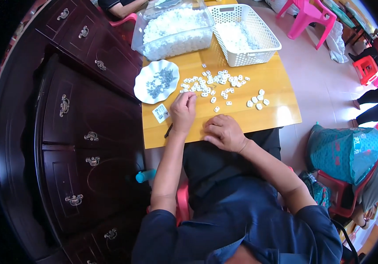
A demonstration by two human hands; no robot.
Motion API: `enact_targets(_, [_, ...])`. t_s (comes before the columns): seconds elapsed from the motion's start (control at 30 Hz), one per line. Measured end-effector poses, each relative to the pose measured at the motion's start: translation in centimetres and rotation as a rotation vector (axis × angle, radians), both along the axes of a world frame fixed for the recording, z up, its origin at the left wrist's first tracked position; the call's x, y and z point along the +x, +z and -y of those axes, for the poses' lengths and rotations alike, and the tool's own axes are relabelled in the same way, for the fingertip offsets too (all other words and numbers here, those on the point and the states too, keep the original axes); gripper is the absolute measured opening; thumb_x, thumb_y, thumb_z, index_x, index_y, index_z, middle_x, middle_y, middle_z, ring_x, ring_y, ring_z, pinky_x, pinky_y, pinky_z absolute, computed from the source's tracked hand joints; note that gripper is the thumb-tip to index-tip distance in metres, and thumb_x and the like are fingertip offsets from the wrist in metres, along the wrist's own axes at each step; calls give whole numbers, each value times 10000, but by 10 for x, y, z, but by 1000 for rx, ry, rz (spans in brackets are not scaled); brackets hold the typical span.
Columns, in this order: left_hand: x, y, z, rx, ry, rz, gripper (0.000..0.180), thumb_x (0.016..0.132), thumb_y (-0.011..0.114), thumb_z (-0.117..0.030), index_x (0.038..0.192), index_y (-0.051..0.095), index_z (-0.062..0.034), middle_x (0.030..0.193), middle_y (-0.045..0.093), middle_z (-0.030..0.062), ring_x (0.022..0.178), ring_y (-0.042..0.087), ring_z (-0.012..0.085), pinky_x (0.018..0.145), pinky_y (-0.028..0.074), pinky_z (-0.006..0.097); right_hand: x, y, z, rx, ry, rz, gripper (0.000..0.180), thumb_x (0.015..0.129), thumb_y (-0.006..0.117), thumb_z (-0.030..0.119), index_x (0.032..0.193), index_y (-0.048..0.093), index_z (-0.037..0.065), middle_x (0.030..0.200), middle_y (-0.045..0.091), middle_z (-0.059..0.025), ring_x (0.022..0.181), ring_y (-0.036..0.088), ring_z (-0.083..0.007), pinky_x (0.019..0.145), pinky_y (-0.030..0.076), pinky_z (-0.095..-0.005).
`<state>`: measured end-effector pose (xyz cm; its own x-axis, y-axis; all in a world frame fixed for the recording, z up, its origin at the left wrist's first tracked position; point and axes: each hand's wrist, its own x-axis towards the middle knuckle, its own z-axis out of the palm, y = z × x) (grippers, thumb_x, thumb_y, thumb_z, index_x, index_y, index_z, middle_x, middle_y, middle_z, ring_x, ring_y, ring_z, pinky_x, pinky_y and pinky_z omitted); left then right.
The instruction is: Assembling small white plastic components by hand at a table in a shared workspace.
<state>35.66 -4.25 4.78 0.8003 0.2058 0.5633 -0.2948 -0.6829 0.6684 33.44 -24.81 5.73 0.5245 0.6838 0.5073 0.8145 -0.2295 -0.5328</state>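
Observation:
My left hand (183, 112) is closed above the yellow table, its fingertips by a loose spread of small white plastic pieces (215, 80) with dark holes. If it holds anything, that is hidden. My right hand (225, 132) rests at the near table edge with curled fingers, and I cannot make out what is in it. To its upper right lies a separate small cluster of white pieces (259, 99). A scalloped white dish (144, 83) with small grey metal parts (160, 83) stands left of the spread.
At the back of the table (285, 88) stand a clear bin (175, 48) heaped with white pieces and a white perforated basket (252, 57). A printed card (161, 113) lies by my left wrist. Dark drawers (83, 83) line the left; a teal bag (343, 152) sits at right.

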Motion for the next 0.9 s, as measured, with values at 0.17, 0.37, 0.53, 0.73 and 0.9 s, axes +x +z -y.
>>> enact_targets(0.17, [-4, 12, 3, 74, -32, 0, 22, 916, 656, -38, 933, 658, -24, 875, 680, 151, 775, 669, 346, 681, 527, 409, 21, 8, 15, 164, -252, -152, 93, 858, 709, 42, 944, 675, 34, 851, 656, -138, 796, 662, -345, 707, 545, -411])
enact_targets(0.37, [-5, 10, 2, -94, -31, -56, 64, 912, 639, 23, 965, 666, 0, 860, 661, 134, 738, 656, 281, 656, 515, 348, 49, 6, 34, 5, -522, -230, 81, 854, 710, 105, 931, 708, 82, 898, 687, -106, 835, 681, -327, 717, 558, -414])
enact_targets(0.53, [-5, 13, 1, -190, -21, -92, 97, 899, 653, 49, 985, 670, 7, 852, 659, 89, 672, 626, 150, 602, 482, 274, 57, 12, 33, -140, -576, -127, 101, 860, 719, 175, 929, 715, 102, 896, 678, -73, 837, 684, -301, 700, 562, -405])
enact_targets(0.73, [-12, 8, 3, -295, -31, -136, 119, 888, 669, 66, 992, 673, 8, 867, 673, 66, 672, 622, 101, 586, 483, 239, 61, 7, 27, -233, -542, -72, 119, 867, 732, 186, 930, 707, 88, 880, 673, -86, 823, 682, -313, 691, 553, -411])
enact_targets(0.9, [-20, 14, 14, -293, -54, -152, 141, 889, 678, 57, 1017, 671, 0, 828, 684, 36, 654, 598, 60, 579, 480, 224, 64, 7, 29, -262, -527, -58, 124, 875, 718, 185, 905, 656, 82, 873, 672, -90, 811, 682, -322, 686, 553, -417])
